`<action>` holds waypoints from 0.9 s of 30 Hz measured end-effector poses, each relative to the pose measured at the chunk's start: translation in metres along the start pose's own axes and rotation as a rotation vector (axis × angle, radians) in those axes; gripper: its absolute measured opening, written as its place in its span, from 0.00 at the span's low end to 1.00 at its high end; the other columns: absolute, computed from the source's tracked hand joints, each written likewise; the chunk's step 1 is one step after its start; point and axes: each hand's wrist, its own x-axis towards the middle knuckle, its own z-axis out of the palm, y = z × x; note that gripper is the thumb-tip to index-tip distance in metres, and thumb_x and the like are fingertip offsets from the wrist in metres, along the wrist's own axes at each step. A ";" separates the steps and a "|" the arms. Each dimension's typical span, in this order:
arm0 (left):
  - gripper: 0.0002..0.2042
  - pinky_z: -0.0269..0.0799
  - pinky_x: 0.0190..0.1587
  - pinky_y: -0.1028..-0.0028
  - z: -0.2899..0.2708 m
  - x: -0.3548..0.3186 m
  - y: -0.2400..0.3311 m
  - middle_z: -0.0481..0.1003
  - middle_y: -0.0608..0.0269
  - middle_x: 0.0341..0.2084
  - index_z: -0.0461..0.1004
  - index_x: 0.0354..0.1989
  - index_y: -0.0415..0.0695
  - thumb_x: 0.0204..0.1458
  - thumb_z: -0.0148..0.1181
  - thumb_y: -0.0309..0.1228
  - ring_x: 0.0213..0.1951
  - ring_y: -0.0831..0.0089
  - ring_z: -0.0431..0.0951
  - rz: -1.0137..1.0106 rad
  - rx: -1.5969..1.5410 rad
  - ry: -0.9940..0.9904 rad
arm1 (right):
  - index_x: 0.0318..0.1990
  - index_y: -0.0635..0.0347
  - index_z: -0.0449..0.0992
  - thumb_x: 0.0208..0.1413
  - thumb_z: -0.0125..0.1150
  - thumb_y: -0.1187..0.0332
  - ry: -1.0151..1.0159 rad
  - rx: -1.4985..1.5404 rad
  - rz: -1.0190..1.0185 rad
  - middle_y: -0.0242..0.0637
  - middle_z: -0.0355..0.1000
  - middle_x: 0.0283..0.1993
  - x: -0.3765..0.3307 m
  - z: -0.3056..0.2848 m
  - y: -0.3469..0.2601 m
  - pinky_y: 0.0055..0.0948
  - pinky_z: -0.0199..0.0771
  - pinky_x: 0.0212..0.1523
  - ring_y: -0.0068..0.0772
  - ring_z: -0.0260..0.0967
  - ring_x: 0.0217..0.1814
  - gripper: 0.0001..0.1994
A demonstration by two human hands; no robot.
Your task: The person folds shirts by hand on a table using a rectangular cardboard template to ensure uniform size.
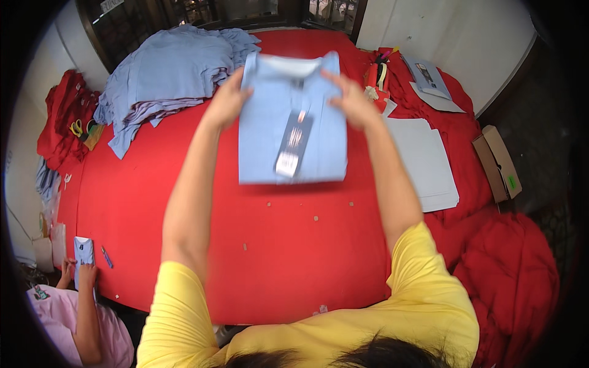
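Observation:
A folded light blue shirt [261, 135] is held up over the red-covered table, its collar at the far edge. My left hand [228, 101] grips its upper left edge, the thumb on the front and the other fingers partly hidden. At the upper right edge my right hand [356, 101] grips it the same way, slightly blurred. A dark hang tag [293, 144] with a white lower end lies tilted across the shirt's front. Both my arms are stretched forward.
A heap of light blue shirts [165, 67] lies far left. White sheets [423, 162] lie at right, beyond them another folded shirt [427, 78]. An open cardboard box [496, 164] stands far right. At lower left a co-worker's hands [86, 273] work on a folded shirt [83, 246].

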 end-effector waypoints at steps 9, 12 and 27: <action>0.28 0.69 0.53 0.69 0.019 0.179 -0.033 0.67 0.50 0.56 0.53 0.67 0.40 0.56 0.50 0.21 0.52 0.63 0.72 0.076 0.123 0.347 | 0.63 0.60 0.63 0.51 0.46 0.86 0.014 0.331 0.202 0.49 0.69 0.52 0.203 -0.042 0.090 0.35 0.75 0.49 0.39 0.72 0.47 0.29; 0.28 0.59 0.60 0.73 0.011 0.179 -0.097 0.65 0.51 0.60 0.58 0.65 0.40 0.55 0.55 0.26 0.59 0.66 0.66 -0.126 0.324 0.014 | 0.58 0.60 0.70 0.44 0.52 0.85 0.091 -0.122 0.107 0.49 0.69 0.57 0.213 -0.018 0.174 0.30 0.67 0.56 0.41 0.69 0.55 0.29; 0.30 0.68 0.53 0.57 -0.170 0.088 -0.142 0.66 0.45 0.51 0.63 0.50 0.42 0.43 0.71 0.42 0.51 0.55 0.70 -0.321 -0.151 1.608 | 0.59 0.67 0.65 0.64 0.45 0.57 0.202 1.029 -0.310 0.52 0.57 0.66 -0.056 0.082 -0.072 0.45 0.56 0.66 0.48 0.56 0.68 0.24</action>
